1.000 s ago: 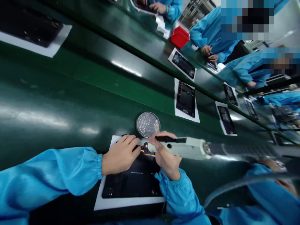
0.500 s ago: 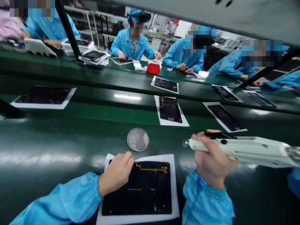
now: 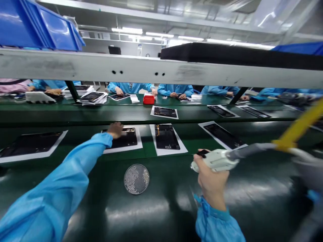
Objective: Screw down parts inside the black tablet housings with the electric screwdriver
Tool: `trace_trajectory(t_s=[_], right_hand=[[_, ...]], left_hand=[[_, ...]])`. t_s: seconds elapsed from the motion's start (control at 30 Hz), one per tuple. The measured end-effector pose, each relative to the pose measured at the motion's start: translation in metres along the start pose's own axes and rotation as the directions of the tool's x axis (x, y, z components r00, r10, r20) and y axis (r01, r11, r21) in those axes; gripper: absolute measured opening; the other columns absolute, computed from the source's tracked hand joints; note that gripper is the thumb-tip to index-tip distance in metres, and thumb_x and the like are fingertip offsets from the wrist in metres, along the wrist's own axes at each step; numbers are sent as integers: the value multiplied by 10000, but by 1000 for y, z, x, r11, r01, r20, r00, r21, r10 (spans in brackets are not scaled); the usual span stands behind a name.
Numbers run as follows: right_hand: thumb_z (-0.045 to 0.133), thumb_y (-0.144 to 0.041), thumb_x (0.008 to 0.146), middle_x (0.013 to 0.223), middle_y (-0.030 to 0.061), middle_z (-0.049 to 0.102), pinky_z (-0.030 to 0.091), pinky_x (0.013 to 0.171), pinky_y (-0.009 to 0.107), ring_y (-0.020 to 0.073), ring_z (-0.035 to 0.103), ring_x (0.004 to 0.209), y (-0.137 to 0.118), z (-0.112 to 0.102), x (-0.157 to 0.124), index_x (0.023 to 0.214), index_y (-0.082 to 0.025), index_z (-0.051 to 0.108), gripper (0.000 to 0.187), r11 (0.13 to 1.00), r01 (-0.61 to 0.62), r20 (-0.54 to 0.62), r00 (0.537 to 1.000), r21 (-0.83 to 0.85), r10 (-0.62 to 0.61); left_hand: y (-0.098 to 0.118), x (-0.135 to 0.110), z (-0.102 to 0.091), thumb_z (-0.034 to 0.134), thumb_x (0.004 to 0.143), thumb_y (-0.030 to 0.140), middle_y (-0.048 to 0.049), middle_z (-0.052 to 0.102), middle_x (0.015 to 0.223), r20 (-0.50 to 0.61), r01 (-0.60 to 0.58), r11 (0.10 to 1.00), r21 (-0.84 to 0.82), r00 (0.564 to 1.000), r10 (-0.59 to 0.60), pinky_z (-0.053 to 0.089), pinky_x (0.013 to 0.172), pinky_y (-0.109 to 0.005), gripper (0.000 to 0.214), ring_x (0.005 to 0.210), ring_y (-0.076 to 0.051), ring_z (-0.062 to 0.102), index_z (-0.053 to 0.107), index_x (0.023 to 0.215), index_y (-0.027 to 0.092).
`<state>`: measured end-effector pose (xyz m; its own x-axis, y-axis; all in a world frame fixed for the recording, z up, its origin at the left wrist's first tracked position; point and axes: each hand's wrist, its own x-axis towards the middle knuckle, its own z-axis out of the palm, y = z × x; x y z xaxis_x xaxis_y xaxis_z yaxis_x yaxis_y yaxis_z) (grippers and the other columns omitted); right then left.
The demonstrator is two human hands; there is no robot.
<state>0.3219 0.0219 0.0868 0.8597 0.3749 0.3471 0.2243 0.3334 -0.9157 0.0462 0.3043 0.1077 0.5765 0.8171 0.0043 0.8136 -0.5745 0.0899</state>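
My left hand point(image 3: 115, 130) reaches far out and rests flat on a black device panel point(image 3: 127, 138), which lies on a white sheet point(image 3: 135, 147). My right hand point(image 3: 212, 178) grips a white electric screwdriver point(image 3: 214, 160) with a grey cable, low at the right and away from the panel. A round perforated metal tray of small screws point(image 3: 136, 179) sits on the green belt point(image 3: 141, 215) between my hands. Part of the panel is hidden by my left hand and sleeve.
Several more black panels on white sheets, such as one point(image 3: 166, 136), lie across the green benches. Co-workers in blue sit beyond a grey overhead beam point(image 3: 75, 67). A red box point(image 3: 148, 99) stands farther off. Blue bins point(image 3: 37, 27) sit above, and a yellow bar point(image 3: 300, 126) crosses the right side.
My view has swung up and level. The panel and sheet now lie farther away, beyond the screw tray, under my outstretched left hand. My right hand still holds the screwdriver.
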Motion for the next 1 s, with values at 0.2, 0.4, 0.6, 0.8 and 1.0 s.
trace_trajectory(t_s=[0.2,0.4,0.6,0.8,1.0], right_hand=[[836,-442,679,736,17,659,531,641,334,181,608,647,10,3,2,971,-152,691,436,979,50,304,953,-197,13],[782,-401,737,762,20,656,536,654,339,191,605,667,9,0,1,1023,-171,699,377,981,83,432,902,-174,0],[746,-411,775,712,9,626,501,616,326,179,567,626,-6,-5,3,965,-167,713,311,978,87,465,885,-188,11],[748,-489,781,750,29,687,502,662,370,232,625,683,-10,-11,5,1048,-182,721,408,961,-21,371,920,-277,127],[760,-538,758,854,74,740,527,726,386,272,688,783,-17,-13,12,965,-200,726,397,959,-20,316,942,-282,113]], left_hand=[[106,11,98,638,992,357,-90,643,1218,193,-356,926,-123,907,375,570,927,-441,296,1063,-226,649,629,1218,165],[136,26,127,625,999,366,-90,641,1220,252,-318,921,-224,894,370,568,926,-437,288,1061,-225,648,632,1210,169],[130,22,127,632,995,371,-88,640,1202,228,-57,876,-480,955,188,580,886,-418,313,1030,-221,655,617,1229,163],[106,16,112,602,1012,392,-85,650,1158,236,236,566,-790,969,-74,604,803,-375,347,935,-194,672,589,1263,152],[97,31,100,629,996,374,-101,616,1255,242,336,288,-897,917,-317,588,882,-428,363,1052,-232,648,586,1286,161]])
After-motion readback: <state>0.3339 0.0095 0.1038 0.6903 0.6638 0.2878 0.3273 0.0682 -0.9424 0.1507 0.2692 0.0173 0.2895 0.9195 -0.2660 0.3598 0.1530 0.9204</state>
